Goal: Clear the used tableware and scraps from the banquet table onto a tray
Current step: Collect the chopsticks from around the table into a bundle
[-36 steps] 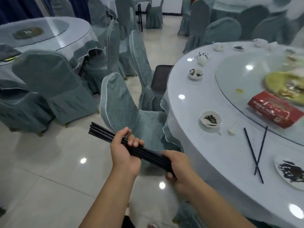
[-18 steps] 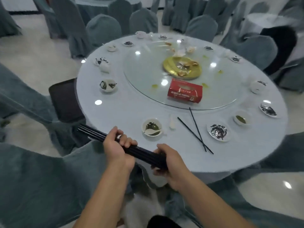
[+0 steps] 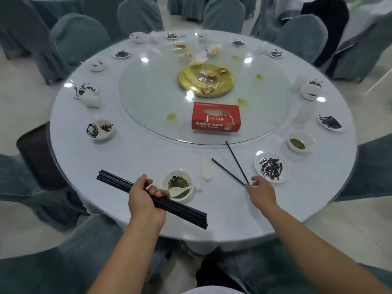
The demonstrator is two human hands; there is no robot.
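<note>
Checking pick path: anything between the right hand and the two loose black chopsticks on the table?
Nothing visible. The right hand is at the near ends of the two loose black chopsticks; contact unclear. The white plate of dark scraps lies to their right, the white spoon left, both clear.

Black chopsticks (image 3: 152, 196); red tissue box (image 3: 216, 119); gold turntable hub (image 3: 206, 81).

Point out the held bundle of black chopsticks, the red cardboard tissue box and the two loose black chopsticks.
bundle of black chopsticks (image 3: 182, 211): head view, its exposed near end.
red cardboard tissue box (image 3: 216, 117): head view, middle of the box.
two loose black chopsticks (image 3: 237, 162): head view, mid-shaft of the one farther right.
</note>
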